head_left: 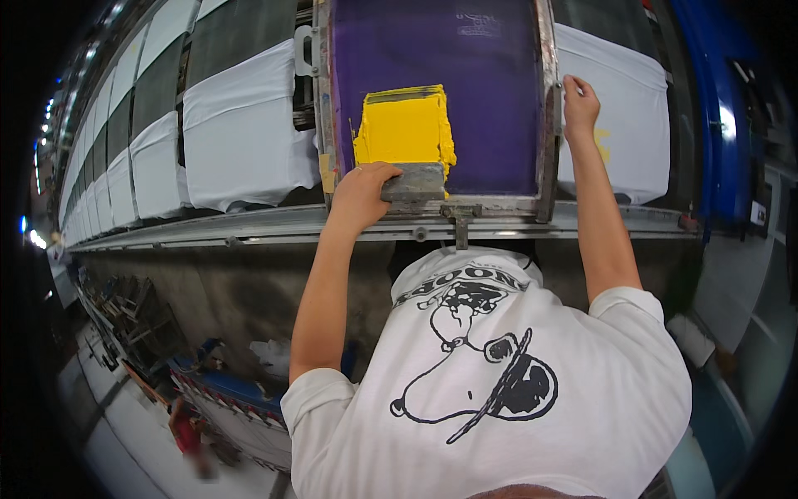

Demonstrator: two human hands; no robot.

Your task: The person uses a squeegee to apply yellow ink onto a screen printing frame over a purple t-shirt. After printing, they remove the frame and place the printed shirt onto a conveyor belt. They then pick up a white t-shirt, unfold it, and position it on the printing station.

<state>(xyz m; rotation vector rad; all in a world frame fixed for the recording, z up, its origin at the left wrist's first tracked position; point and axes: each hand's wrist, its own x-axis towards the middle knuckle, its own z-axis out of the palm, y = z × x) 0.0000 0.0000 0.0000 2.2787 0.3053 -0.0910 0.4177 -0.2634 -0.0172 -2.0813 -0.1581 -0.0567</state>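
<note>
My left hand (362, 196) is closed around the end of a grey squeegee (416, 182), near the front edge of a screen-printing frame (545, 108). Thick yellow ink (402, 129) lies in a rough square on the purple screen (490, 100), just beyond the squeegee. Beside the frame's right rail, my right hand (582, 106) is closed with the fingers curled in. Whatever it may hold is hidden. Under that hand a white cloth (619, 104) lies flat on a board, with a faint yellow mark near my forearm.
Several more white cloths (241, 125) lie on dark boards along the long table to the left. A metal rail (274, 233) runs along its front edge, with a clamp (462, 220) before the frame. Blue machinery (721, 116) stands at right. A person in red (188, 428) is at lower left.
</note>
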